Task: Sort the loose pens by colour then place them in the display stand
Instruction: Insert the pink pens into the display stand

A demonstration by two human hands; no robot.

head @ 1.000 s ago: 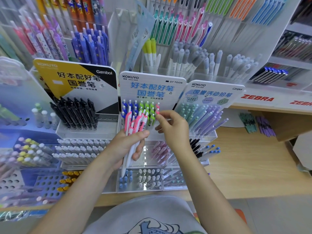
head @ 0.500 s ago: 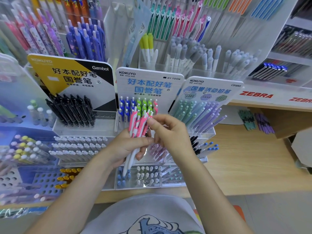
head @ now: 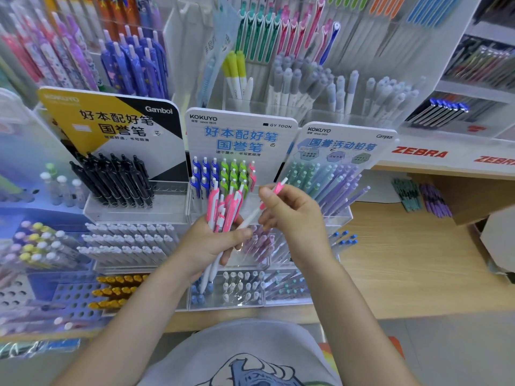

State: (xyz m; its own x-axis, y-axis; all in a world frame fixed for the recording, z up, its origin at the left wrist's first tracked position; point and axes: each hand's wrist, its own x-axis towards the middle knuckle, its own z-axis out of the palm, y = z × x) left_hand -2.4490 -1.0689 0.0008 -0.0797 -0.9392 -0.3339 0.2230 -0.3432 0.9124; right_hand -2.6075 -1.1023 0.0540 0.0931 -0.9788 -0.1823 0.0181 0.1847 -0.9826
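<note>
My left hand (head: 211, 243) grips a bundle of pink-and-white pens (head: 223, 210), held upright in front of the middle display stand (head: 239, 140). Between thumb and fingers my right hand (head: 292, 215) pinches a single pink pen (head: 267, 201), tilted with its pink clip end up and to the right, just right of the bundle. The stand holds rows of blue pens (head: 204, 174), green pens (head: 232, 174) and a couple of pink pens (head: 252, 174) at its right side.
A stand of black pens (head: 114, 179) is to the left, one of pastel mechanical pencils (head: 334, 185) to the right. Trays of white and yellow pens (head: 125, 240) sit lower down. A wooden shelf (head: 404, 260) stretches right.
My right hand came back from the stand to the bundle, took one pink pen out of it and drew it off to the right. The left hand stayed roughly in place.
</note>
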